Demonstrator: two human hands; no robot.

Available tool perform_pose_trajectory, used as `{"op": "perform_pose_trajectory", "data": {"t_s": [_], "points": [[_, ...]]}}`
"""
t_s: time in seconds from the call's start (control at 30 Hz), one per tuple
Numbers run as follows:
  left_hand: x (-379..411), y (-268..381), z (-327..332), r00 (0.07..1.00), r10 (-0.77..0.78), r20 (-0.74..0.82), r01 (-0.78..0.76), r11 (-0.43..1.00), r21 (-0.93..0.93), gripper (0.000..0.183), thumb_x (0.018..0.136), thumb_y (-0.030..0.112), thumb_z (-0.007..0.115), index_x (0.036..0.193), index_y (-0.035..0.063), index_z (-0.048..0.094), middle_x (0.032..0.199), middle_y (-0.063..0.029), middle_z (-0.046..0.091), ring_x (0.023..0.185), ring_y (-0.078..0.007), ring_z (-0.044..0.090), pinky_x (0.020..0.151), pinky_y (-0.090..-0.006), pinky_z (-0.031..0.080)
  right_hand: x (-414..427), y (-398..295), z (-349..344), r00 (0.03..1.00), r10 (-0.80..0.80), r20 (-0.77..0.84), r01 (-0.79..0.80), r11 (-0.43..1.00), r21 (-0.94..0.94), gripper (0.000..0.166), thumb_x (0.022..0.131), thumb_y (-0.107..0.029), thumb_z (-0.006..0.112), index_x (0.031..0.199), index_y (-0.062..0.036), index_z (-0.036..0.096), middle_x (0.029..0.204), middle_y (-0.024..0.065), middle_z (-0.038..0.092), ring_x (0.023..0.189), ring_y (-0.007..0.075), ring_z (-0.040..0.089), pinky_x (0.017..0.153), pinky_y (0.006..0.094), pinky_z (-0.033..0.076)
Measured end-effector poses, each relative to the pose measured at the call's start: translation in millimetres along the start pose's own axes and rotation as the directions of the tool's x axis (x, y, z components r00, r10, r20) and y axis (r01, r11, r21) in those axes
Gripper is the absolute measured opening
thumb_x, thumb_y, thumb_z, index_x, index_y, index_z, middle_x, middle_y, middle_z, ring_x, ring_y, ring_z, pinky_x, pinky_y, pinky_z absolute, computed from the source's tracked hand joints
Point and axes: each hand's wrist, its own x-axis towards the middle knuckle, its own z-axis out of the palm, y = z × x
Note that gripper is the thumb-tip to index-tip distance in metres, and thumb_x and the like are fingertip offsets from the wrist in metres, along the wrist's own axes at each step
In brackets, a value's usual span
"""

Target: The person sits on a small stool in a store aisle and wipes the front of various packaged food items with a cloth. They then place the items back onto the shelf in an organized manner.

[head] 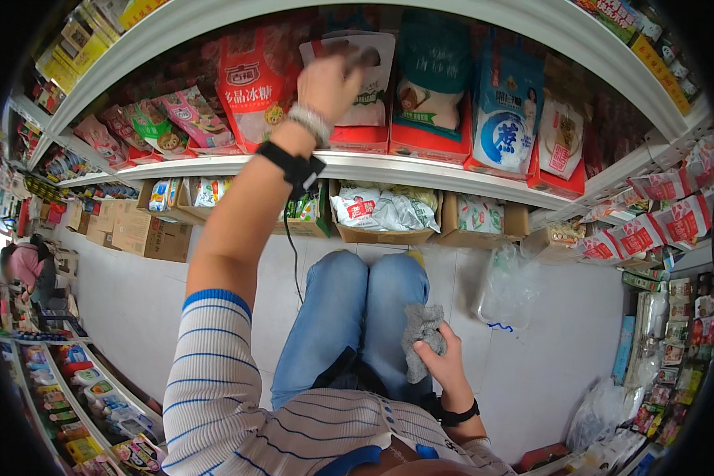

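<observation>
My left hand [328,89] is raised to the shelf, in front of a white and red bag [366,98] standing in a red display box. The fingers are blurred, so whether they grip the bag's top or only touch it does not show. Just left of that hand stands a large red bag of rock sugar [253,89]; to the right is a teal and clear sugar bag [431,89]. Low beside my knee, my right hand [443,357] clasps a crumpled grey cloth [421,336].
A white metal shelf edge [428,172] runs across before me, with open cartons of packets [387,208] underneath. A clear plastic bag [506,291] lies on the floor at right. Cardboard boxes [149,232] stand at left, and a person in pink [27,265] is farther off.
</observation>
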Motion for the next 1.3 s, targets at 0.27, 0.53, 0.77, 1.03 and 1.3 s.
{"op": "perform_pose_trajectory", "data": {"t_s": [0.27,0.53,0.77,1.03,1.3], "points": [[132.8,-83.4,36.8,0.955,0.243,0.173,-0.285,0.573,0.769,0.025,0.084,0.021,0.052,0.102,0.0095,0.065,0.102,-0.0190,0.063,0.090,-0.0361,0.062,0.082,-0.0467,0.048,18.0,-4.7,-12.2,0.998,0.011,-0.055,-0.011,1.000,0.004,0.033,0.075,-0.012,0.069,0.104,0.0017,0.059,0.086,0.0066,0.066,0.078,0.0128,0.060,0.075,0.0281,0.049],[153.6,-74.1,47.9,0.931,0.236,0.277,-0.352,0.391,0.850,0.025,0.084,0.020,0.053,0.103,0.0096,0.065,0.103,-0.0185,0.063,0.090,-0.0356,0.062,0.082,-0.0463,0.048,25.2,6.0,-25.2,0.992,0.067,-0.109,-0.065,0.998,0.021,0.035,0.074,-0.012,0.070,0.105,0.0010,0.060,0.087,0.0071,0.066,0.079,0.0132,0.061,0.075,0.0280,0.049],[154.0,-71.2,51.2,0.918,0.285,0.275,-0.364,0.335,0.869,0.025,0.083,0.020,0.053,0.103,0.0098,0.065,0.103,-0.0180,0.063,0.090,-0.0352,0.062,0.082,-0.0459,0.048,27.3,9.7,-27.4,0.991,0.071,-0.110,-0.068,0.997,0.025,0.034,0.074,-0.013,0.070,0.104,0.0005,0.060,0.087,0.0074,0.066,0.079,0.0130,0.061,0.075,0.0282,0.049],[141.5,-77.6,44.8,0.886,0.380,0.265,-0.380,0.269,0.885,0.025,0.083,0.019,0.054,0.103,0.0100,0.065,0.103,-0.0174,0.063,0.090,-0.0347,0.061,0.082,-0.0455,0.048,24.9,-1.9,-26.6,0.991,0.088,-0.100,-0.084,0.995,0.046,0.035,0.075,-0.015,0.070,0.104,0.0009,0.060,0.086,0.0080,0.066,0.078,0.0128,0.060,0.075,0.0282,0.049],[56.8,19.9,24.6,0.847,0.516,-0.128,-0.468,0.837,0.282,0.022,0.078,0.014,0.059,0.100,0.0105,0.065,0.106,-0.0171,0.060,0.094,-0.0325,0.059,0.083,-0.0426,0.048,15.3,4.0,-28.7,0.993,0.015,-0.121,-0.018,1.000,-0.018,0.037,0.074,-0.017,0.072,0.104,0.0012,0.060,0.086,0.0092,0.066,0.077,0.0154,0.061,0.075,0.0293,0.049]]}}
